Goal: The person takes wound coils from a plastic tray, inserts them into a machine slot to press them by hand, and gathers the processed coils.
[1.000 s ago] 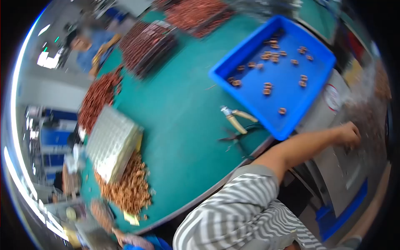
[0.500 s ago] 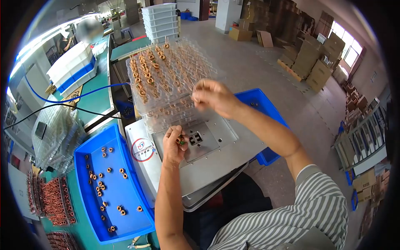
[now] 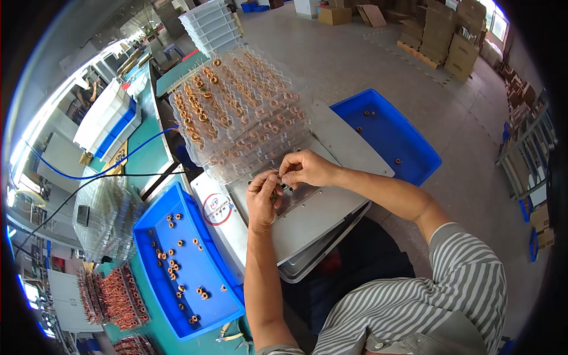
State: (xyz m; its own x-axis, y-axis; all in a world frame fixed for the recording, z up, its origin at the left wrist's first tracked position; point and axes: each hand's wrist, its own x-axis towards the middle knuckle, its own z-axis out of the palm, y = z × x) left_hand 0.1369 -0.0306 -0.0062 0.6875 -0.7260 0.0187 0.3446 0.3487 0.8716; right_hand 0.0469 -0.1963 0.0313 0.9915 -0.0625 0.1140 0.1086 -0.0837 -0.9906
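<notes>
My left hand (image 3: pixel 264 196) is closed around small coils, only partly visible between its fingers. Touching it at the fingertips, my right hand (image 3: pixel 303 169) pinches something too small to make out, perhaps thin leads. Both hands are over the metal machine top (image 3: pixel 337 139), whose central fixture they partly hide. Just beyond them stands a stack of clear plastic trays (image 3: pixel 248 127), the top one bearing rows of copper-coloured coils (image 3: pixel 204 89) with upright leads.
A blue bin (image 3: pixel 195 266) with scattered coils lies on the left, another blue bin (image 3: pixel 390 139) on the right. Pliers (image 3: pixel 228 337) lie near the bottom. Red coil bundles (image 3: pixel 123 296) and stacked white bins (image 3: pixel 210 26) stand farther off.
My right hand has come down from the coil trays to my left hand, and their fingertips now meet. The view has shifted from the green table to the machine, then slightly further.
</notes>
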